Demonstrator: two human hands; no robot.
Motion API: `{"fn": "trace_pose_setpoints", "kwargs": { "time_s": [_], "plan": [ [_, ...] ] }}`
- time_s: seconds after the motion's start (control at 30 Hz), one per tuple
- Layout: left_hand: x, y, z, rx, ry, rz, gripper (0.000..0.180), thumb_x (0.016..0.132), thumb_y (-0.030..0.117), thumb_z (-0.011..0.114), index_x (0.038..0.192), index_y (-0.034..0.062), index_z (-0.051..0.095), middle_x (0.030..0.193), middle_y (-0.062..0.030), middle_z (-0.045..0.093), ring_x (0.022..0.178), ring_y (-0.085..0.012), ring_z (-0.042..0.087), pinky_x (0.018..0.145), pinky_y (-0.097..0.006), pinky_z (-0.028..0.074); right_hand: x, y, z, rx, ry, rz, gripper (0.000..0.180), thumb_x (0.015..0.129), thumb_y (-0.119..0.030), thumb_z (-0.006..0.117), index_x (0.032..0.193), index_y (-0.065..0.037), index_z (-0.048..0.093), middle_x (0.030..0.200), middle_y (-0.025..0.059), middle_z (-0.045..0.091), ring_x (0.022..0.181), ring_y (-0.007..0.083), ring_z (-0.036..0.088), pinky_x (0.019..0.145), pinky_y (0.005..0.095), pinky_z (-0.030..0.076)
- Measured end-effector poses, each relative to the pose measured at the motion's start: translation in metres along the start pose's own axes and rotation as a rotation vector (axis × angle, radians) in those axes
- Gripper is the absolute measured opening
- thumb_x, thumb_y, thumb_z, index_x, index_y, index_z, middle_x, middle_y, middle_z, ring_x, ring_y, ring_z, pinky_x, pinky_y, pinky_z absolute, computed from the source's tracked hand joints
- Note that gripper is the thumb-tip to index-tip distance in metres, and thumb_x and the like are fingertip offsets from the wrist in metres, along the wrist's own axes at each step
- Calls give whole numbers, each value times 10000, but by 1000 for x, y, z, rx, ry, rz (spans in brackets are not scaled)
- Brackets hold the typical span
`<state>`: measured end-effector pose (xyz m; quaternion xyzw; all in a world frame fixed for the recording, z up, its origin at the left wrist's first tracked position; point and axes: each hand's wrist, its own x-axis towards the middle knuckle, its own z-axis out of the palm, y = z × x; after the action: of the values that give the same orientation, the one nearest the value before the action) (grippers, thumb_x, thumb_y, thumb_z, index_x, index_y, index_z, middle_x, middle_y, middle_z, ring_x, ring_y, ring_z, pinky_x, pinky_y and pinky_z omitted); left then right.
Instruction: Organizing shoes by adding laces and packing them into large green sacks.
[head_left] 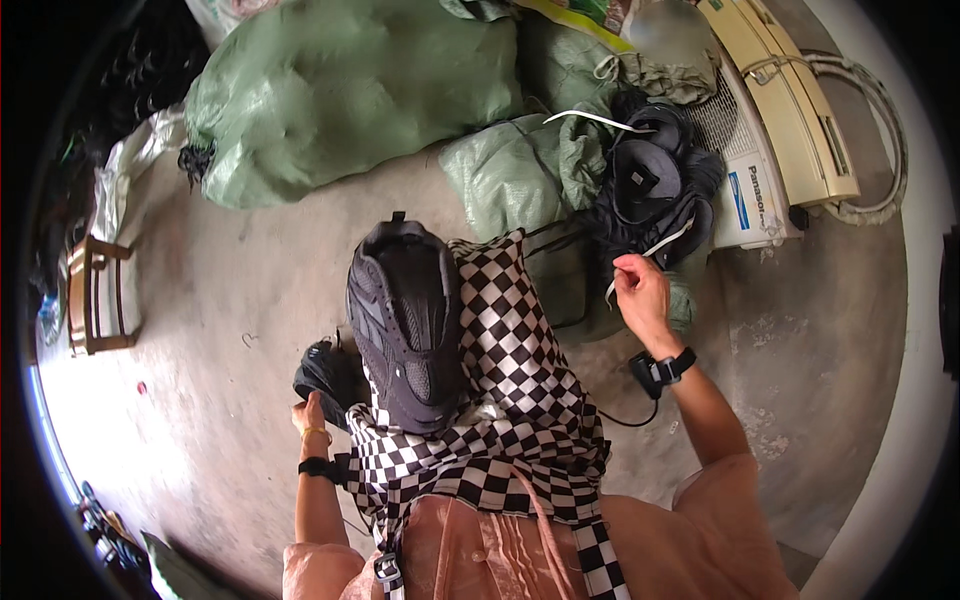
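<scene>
Bare concrete floor, smooth, grey and stained. One black-and-white checkered fabric apron is worn across the lap, folds bunched toward its near edge. One dark grey sneaker, mesh with ribbed overlays, is laid along the apron's left edge, heel loop outward, toe toward the wearer. One black shoe, partly hidden, is gripped by the left hand, thumb on top, just beside the apron's left edge. The right hand is raised beyond the apron's right edge, fingers bunched beside a thin white lace; whether it is pinched cannot be told. At least two dark padded shoes are heaped near that hand; exact count is blocked by overlap. Two black wrist straps are worn, one per wrist; a boxy device and black cable are attached at the right one.

Background: one large bulging green woven sack, one smaller, paler sack, crinkled. One long cream plastic appliance with a coiled hose, one white carton beside it. One wooden stool is seen at far left.
</scene>
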<state>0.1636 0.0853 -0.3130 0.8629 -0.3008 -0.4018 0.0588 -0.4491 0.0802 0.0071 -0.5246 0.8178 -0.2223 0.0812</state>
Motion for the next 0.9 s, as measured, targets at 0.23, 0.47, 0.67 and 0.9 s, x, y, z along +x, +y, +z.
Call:
{"fn": "trace_pose_setpoints", "kwargs": {
  "time_s": [0.23, 0.47, 0.67, 0.9],
  "plan": [
    [-65, 117, -36, -621, -189, 349, 231, 927, 229, 639, 963, 7, 689, 739, -3, 620, 652, -86, 559, 574, -225, 428, 26, 59, -25, -489, -135, -496, 231, 641, 25, 661, 843, -84, 634, 918, 84, 571, 962, 293, 534, 843, 401, 411],
    [-249, 252, -82, -487, -496, 760, 419, 868, 329, 732, 1064, -20, 607, 943, -38, 619, 787, -115, 580, 706, -239, 472, 40, 54, -41, -256, -178, -425, 162, 763, -38, 664, 885, -76, 565, 859, 81, 595, 868, 285, 574, 802, 411, 400],
    [-250, 256, -60, -279, -130, 771, 789, 692, 303, 906, 1266, 1, 455, 861, -21, 509, 752, -99, 495, 689, -245, 475, 36, 10, -49, -294, -312, -573, 229, 778, -74, 698, 992, -67, 618, 916, 92, 602, 915, 264, 580, 884, 409, 394],
    [-264, 281, -62, -489, -609, 408, 915, 670, 256, 919, 1323, -134, 411, 1108, -156, 614, 942, -203, 638, 818, -293, 539, 22, -90, -11, 377, -490, -606, 310, 833, -100, 708, 1122, -31, 618, 1060, 131, 619, 957, 328, 627, 840, 388, 506]
  ]
}}
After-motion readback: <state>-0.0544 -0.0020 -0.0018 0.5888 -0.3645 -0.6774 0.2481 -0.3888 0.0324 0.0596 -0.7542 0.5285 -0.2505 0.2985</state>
